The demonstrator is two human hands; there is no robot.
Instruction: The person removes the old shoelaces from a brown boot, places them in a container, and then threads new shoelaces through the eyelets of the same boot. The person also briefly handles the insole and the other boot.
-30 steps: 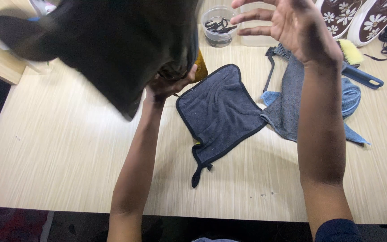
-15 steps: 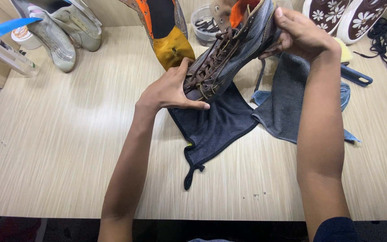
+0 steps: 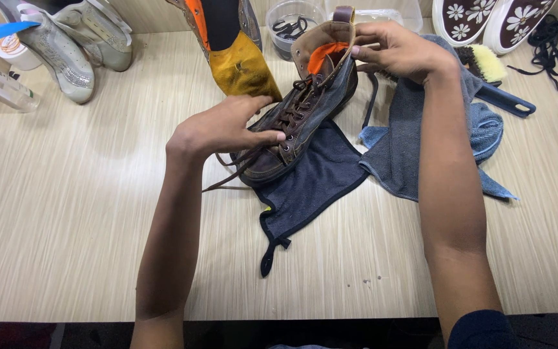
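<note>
Now left hand [image 3: 224, 129] grips boot [image 3: 298, 123] laces; right hand [image 3: 398, 48] pinches collar.

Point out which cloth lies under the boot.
The dark navy cloth, under the brown boot; the lighter blue towel lies beside it to the right.

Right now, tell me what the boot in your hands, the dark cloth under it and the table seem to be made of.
Boot: probably worn leather, brown and grey panels with a dull, scuffed sheen; orange lining, likely fabric.
Dark cloth: looks like soft navy microfibre or terry, matte and fuzzy, with a stitched edge.
Table: pale wood-grain surface, smooth; possibly laminate rather than solid wood.
</note>
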